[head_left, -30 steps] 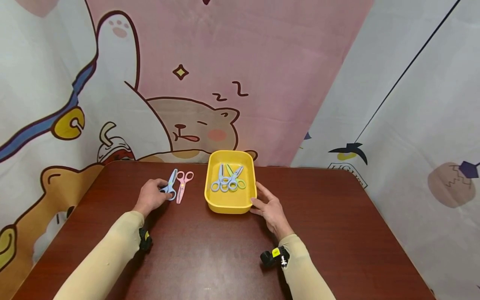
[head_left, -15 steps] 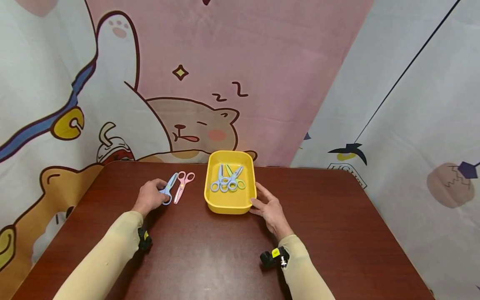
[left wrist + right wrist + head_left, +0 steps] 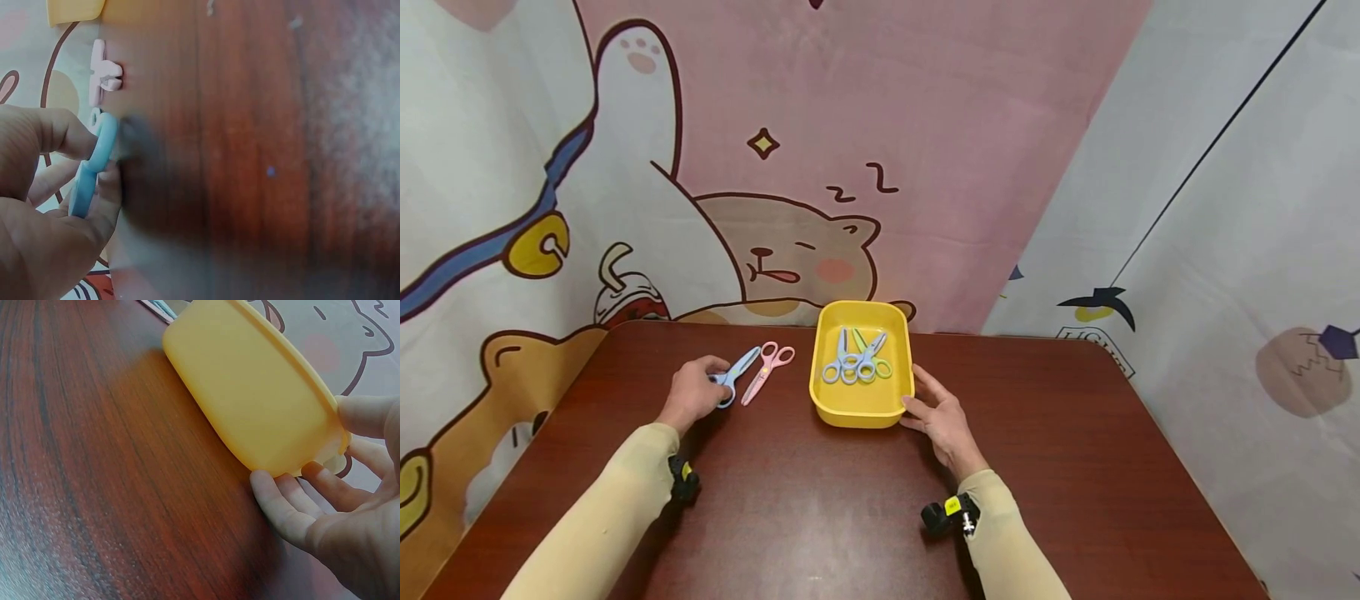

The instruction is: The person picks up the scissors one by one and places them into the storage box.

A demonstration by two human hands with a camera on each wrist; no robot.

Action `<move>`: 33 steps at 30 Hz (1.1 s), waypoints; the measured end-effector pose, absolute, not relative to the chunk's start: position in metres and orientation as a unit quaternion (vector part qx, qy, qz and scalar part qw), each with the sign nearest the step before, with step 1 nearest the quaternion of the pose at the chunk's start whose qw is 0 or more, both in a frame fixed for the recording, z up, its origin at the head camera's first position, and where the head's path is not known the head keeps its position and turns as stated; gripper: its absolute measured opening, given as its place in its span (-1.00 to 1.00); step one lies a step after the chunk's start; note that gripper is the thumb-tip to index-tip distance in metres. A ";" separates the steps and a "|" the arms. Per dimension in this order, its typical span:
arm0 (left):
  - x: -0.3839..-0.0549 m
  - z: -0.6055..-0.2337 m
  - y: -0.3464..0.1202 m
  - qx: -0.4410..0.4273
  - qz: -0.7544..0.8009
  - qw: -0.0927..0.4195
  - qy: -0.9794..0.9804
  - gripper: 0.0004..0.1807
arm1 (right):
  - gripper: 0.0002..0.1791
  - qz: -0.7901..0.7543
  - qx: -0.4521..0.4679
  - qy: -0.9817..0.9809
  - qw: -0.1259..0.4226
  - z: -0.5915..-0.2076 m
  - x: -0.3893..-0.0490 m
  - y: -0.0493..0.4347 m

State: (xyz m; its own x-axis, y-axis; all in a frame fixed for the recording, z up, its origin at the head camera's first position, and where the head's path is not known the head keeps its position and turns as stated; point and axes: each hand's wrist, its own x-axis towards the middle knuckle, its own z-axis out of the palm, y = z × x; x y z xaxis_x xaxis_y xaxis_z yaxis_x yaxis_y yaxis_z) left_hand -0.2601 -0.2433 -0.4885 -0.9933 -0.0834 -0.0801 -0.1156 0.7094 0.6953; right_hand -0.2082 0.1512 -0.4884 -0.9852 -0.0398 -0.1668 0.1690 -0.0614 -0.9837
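My left hand (image 3: 691,392) pinches the handles of blue scissors (image 3: 746,362) at the left side of the table, blades pointing away and to the right. In the left wrist view the blue handle loops (image 3: 105,142) sit between thumb and fingers. Just right of them lie pink scissors (image 3: 766,374), handles toward the back. My right hand (image 3: 946,423) holds the near right corner of a yellow plastic tray (image 3: 859,419), thumb at the rim and fingertips along the wall's lower edge. Inside the tray, two blue scissors (image 3: 841,343) overlap green scissors (image 3: 884,368).
The dark reddish wooden table (image 3: 820,508) ends at a cartoon-printed cloth (image 3: 955,167) behind it. The tray stands close to that back edge. A small camera (image 3: 942,515) is strapped to the right wrist, another camera (image 3: 684,481) to the left.
My left hand has shifted slightly left, and the blue scissors have turned, blades swinging right. The pink scissors have turned too, their tips now further left. Right hand and tray stay put.
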 end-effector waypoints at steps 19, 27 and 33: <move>-0.254 -0.485 -0.249 -0.080 0.456 0.042 0.885 -0.57 | -0.30 -0.722 0.045 0.687 0.072 -0.491 -0.209 0.152; -0.252 -0.484 -0.249 -0.079 0.471 0.021 0.879 -0.56 | -0.30 -0.723 0.047 0.686 0.075 -0.491 -0.209 0.152; -0.251 -0.482 -0.248 -0.078 0.481 0.011 0.873 -0.55 | -0.30 -0.722 0.049 0.686 0.077 -0.490 -0.209 0.152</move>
State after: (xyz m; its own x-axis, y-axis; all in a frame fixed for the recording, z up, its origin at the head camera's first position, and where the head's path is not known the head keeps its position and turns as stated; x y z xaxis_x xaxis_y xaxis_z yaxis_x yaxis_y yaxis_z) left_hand -0.2506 -0.2477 -0.4823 -0.9875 -0.1261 -0.0941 -0.1469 0.5246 0.8386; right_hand -0.2089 0.1517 -0.4896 -0.9832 -0.0436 -0.1770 0.1790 -0.0472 -0.9827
